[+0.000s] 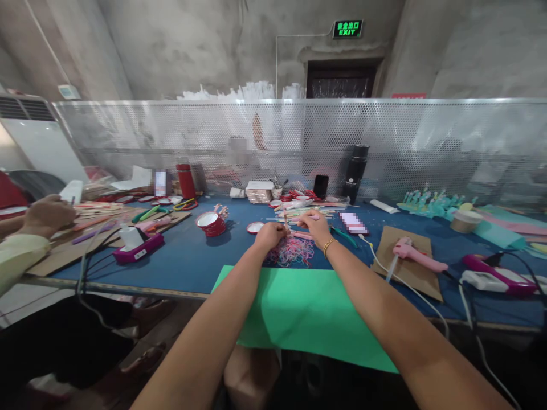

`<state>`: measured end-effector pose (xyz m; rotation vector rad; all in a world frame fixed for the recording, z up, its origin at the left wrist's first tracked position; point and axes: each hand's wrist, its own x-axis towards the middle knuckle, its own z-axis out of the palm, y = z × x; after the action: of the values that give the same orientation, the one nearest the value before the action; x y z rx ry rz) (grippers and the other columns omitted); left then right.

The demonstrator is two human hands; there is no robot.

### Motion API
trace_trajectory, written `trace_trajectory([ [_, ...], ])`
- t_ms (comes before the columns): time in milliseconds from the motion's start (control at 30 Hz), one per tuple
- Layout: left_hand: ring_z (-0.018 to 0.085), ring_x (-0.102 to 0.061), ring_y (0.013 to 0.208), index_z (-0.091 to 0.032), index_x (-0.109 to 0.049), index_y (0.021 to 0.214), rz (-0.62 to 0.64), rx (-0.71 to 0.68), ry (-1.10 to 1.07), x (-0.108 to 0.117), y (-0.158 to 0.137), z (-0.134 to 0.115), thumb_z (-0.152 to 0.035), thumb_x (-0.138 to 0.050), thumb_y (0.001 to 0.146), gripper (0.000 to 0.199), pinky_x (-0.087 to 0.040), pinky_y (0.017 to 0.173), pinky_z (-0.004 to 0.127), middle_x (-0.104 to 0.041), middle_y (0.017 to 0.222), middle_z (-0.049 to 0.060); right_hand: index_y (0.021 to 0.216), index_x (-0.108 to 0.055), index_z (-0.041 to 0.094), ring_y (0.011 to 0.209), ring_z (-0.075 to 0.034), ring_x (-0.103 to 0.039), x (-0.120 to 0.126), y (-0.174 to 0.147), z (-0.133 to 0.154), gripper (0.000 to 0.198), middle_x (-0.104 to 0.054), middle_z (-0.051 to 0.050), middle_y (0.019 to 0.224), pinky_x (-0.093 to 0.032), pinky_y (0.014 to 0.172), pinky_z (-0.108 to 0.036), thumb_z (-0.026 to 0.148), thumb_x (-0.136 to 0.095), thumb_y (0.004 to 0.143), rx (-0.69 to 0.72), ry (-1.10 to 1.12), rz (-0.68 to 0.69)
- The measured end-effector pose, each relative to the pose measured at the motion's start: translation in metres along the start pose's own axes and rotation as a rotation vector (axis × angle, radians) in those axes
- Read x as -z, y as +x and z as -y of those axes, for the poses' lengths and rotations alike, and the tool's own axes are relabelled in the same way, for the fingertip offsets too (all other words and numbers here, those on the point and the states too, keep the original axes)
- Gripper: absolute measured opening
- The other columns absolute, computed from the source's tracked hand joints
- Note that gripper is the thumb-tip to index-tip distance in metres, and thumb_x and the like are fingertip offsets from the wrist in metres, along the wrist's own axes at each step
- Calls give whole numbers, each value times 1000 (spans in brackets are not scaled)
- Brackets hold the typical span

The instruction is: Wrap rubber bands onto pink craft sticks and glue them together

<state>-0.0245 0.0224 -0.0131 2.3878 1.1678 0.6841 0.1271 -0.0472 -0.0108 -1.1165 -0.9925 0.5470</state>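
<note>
My left hand (272, 235) is closed in a pinch around a short, thin pinkish stick (286, 216) that stands upright from the fingertips. Just to its right, my right hand (315, 228), with a gold bracelet at the wrist, grips a slim pale pink pen-like tool (304, 218). Its tip points left toward the stick; whether the two touch is too small to tell. Below both hands lies a tangled heap of pink, purple and blue thread (293, 253). A green sheet (299, 313) hangs over the table's front edge beneath my forearms.
A red tape roll (211, 223) holding small sticks stands left. Right are teal-handled pliers (345, 237), a phone (354, 223), and a pink glue gun (416, 255) on cardboard (395, 236). A black bottle (356, 173) stands behind. At far left, a co-worker's hand (50, 215) works near a purple power strip (139, 247).
</note>
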Motion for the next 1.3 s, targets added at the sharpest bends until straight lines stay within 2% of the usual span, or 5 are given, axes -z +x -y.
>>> trace_trajectory([
  [167,11,-39,52,-15,-71,70,-1,4,-21,0,0,-1,-51,-55,74,40,-25,52,24,-53,55,0,61,-54,20,56,-12,-57,-1,-2,0,15,-64,2,59,-47,60,-24,33,-60,66,7,4,71],
  [367,11,-39,53,-15,-71,69,-15,-13,-18,-1,0,1,-50,-56,73,38,-23,51,24,-51,53,-1,58,-54,20,54,-11,-55,0,0,1,12,-63,3,55,-45,57,-22,29,-60,63,1,-2,-5],
  [533,12,-42,55,-15,-72,73,-10,-7,-16,-2,1,2,-50,-55,74,38,-26,53,24,-57,58,0,61,-55,20,56,-11,-56,-1,0,-2,14,-65,2,59,-46,59,-23,32,-59,66,10,-4,55],
  [733,11,-40,53,-15,-72,71,-7,-8,-8,-1,1,1,-48,-56,75,37,-24,52,25,-53,54,-1,58,-54,20,52,-11,-54,0,2,-2,13,-62,3,54,-44,55,-22,30,-60,62,-11,14,-13],
  [1300,11,-41,55,-15,-72,72,1,3,-26,-2,2,2,-41,-56,75,31,-25,52,24,-55,57,0,62,-54,20,56,-11,-56,-2,-1,0,14,-65,3,58,-46,59,-23,32,-61,65,-5,37,29],
])
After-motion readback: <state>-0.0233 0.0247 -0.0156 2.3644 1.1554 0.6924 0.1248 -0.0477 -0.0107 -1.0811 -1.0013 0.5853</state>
